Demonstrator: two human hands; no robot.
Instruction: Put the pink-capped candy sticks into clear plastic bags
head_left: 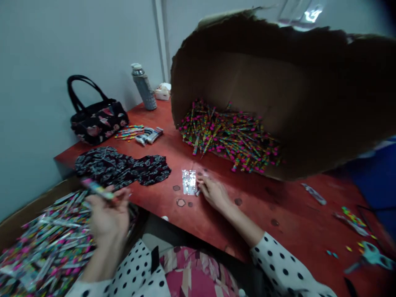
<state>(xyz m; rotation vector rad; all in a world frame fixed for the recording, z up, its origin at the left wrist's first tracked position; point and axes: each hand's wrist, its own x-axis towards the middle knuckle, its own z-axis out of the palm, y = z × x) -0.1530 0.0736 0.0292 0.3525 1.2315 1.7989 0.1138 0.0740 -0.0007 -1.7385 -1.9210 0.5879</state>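
Note:
My left hand [108, 212], blurred by motion, is above the carton of packed sticks at the left. A colourful stick with a pink end [97, 189] lies between its thumb and fingers. On the red table my right hand [214, 192] has its fingers pinched together at the right edge of a small clear plastic bag [189, 182]. The bag lies flat and shiny. Beyond that hand, many loose multicoloured sticks with pink ends [229, 136] are heaped inside a large cardboard box [266, 78] tipped on its side.
Packed sticks fill the lower-left carton [69, 183]. A dark patterned cloth [123, 167], a floral handbag [99, 119], a flask [144, 88] and a small stack of bags [149, 135] stand or lie at the back left. Light-blue scissors [371, 255] and small coloured pieces [352, 215] lie at right.

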